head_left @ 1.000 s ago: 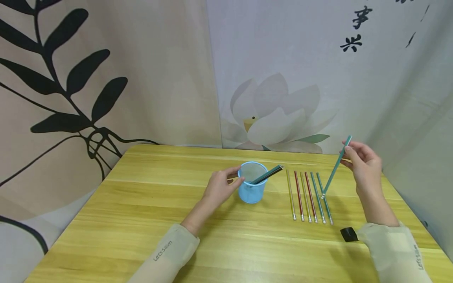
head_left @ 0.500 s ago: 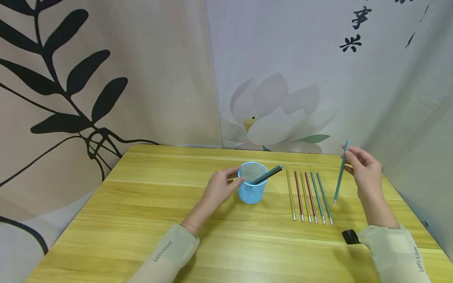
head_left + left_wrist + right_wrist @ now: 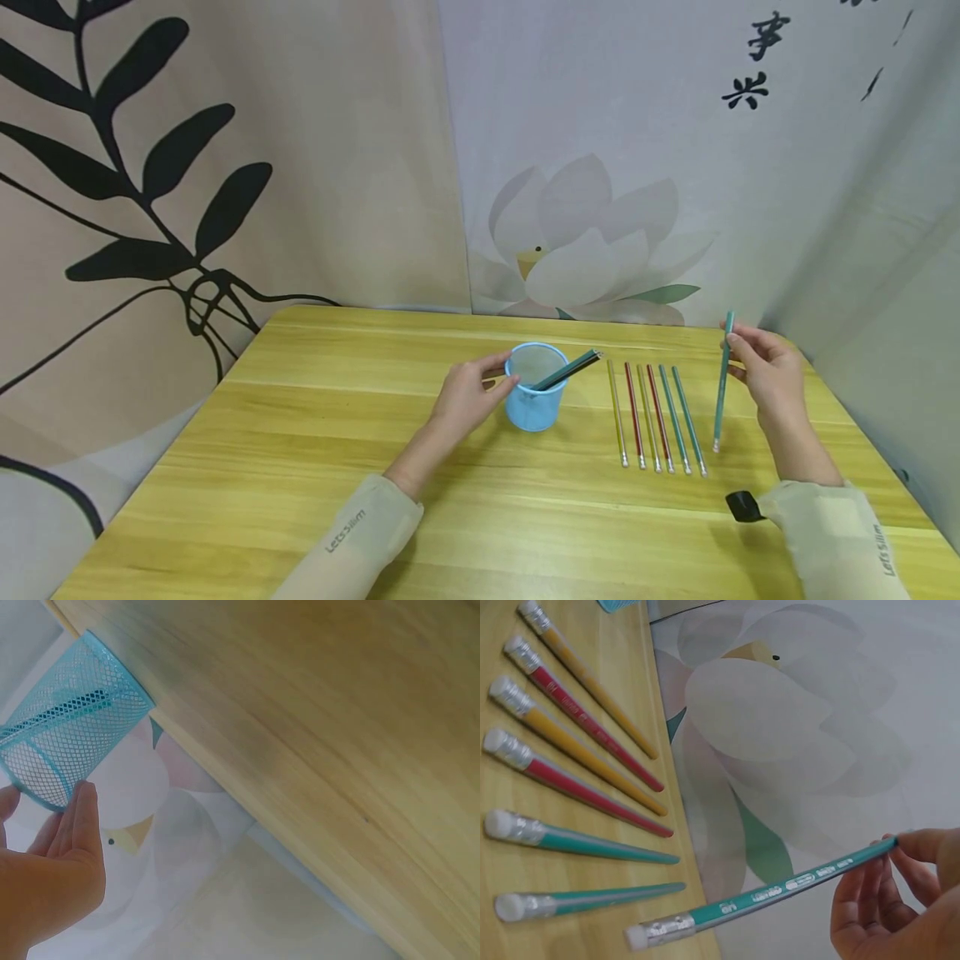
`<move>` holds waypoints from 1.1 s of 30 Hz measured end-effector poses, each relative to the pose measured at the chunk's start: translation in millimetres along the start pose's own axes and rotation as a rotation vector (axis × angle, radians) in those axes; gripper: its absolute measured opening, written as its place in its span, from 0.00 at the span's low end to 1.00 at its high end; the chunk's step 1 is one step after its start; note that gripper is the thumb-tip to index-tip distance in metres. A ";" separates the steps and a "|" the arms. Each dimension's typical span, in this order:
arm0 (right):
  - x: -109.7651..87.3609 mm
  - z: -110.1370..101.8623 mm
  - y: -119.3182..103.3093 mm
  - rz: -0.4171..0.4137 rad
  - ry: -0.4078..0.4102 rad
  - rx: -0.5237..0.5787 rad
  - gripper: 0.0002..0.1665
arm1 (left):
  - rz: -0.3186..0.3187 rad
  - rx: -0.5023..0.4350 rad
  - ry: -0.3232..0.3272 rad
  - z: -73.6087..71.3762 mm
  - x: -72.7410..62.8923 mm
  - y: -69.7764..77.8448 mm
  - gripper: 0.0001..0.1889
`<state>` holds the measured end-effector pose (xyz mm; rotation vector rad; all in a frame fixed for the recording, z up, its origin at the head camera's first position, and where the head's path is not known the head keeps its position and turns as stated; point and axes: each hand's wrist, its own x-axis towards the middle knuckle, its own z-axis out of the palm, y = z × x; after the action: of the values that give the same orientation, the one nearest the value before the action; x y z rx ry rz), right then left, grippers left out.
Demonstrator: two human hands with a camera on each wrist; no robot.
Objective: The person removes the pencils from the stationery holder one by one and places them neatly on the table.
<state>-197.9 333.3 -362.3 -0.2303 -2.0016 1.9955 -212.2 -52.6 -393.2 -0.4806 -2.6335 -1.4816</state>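
A light-blue mesh pencil cup stands on the table, with dark and green pencils leaning out over its right rim. My left hand holds the cup's left rim between thumb and fingers; the left wrist view shows the fingertips on the rim of the mesh cup. Near its upper end, my right hand pinches a green pencil, eraser end down. That pencil is right of a row of pencils lying side by side: yellow and red ones alternating, then two green.
The wooden table reaches back to a printed curtain with a lotus and leaves. A black object is attached at the right sleeve cuff.
My right hand has lowered the green pencil and brought it from a slant across the row to nearly parallel, right of the row. My left hand and the cup stay put.
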 end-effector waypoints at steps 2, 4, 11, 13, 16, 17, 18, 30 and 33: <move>0.4 -0.7 2.5 0.003 -0.005 -0.007 0.07 | -0.004 -0.002 -0.001 -0.1 0.4 -0.2 0.23; 1.2 -1.9 5.0 0.009 -0.013 -0.022 0.07 | -0.003 -0.004 0.001 -0.2 0.6 -0.5 0.23; 5.1 -6.3 14.0 0.052 -0.019 -0.080 0.06 | 0.004 -0.016 0.004 -1.2 0.9 -0.6 0.23; 5.9 -7.2 16.8 0.065 -0.018 -0.090 0.06 | 0.004 -0.016 0.002 -1.5 0.8 -0.3 0.23; 6.2 -8.5 20.3 0.077 -0.018 -0.127 0.06 | 0.003 -0.013 -0.001 -1.7 0.9 -0.2 0.23; 6.2 -8.9 21.4 0.082 -0.019 -0.144 0.07 | 0.003 -0.010 -0.001 -1.7 1.0 -0.2 0.23; 6.2 -9.3 22.4 0.086 -0.021 -0.155 0.08 | 0.005 -0.008 -0.002 -1.6 1.0 -0.3 0.23; 8.6 -13.7 35.5 0.126 -0.041 -0.257 0.05 | -0.007 -0.004 -0.008 -1.5 0.1 0.5 0.23; 11.1 -14.8 39.5 0.141 -0.055 -0.314 0.06 | -0.004 -0.001 -0.007 -1.5 -0.3 0.4 0.23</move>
<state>-207.5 351.7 -400.6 -0.3995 -2.3901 1.7716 -211.9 -53.8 -392.1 -0.4821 -2.6406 -1.4846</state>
